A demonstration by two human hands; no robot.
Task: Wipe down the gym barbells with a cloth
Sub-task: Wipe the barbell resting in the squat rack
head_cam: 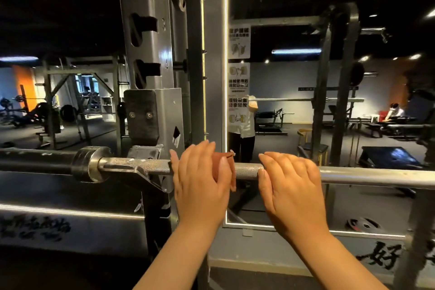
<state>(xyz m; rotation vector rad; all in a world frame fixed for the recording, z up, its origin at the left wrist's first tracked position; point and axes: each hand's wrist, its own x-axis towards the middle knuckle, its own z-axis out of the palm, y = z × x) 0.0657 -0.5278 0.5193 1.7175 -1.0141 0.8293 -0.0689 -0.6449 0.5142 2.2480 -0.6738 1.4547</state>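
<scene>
Wiping of the knurled stretch looked to be the step in hand: the barbell point(247, 170) lay level in the hook of the rack upright point(150, 54), and the left hand point(202, 179), just to the right of that upright, held a folded rust-brown cloth point(226, 157) against the bar, fingers draped over the top and thumb laid across the fabric. Further from the upright on the same side, the right hand point(289, 179) rested on the bar with fingers flat and loose, gripping nothing, seemingly to steady it. The bar's shaft was round steel, cross-hatched and dull grey near the upright, turning smooth and bright further right; on the upright's far side sat a thick polished collar point(91, 163) and a dark sleeve. The cloth seemed soft and thin, with a frayed corner poking up. By my judgement the next move called for firm pressure and a slide along the shaft away from the upright, the cloth kept wrapped so it reached the underside and bit into the knurling, where grime would lodge.
</scene>
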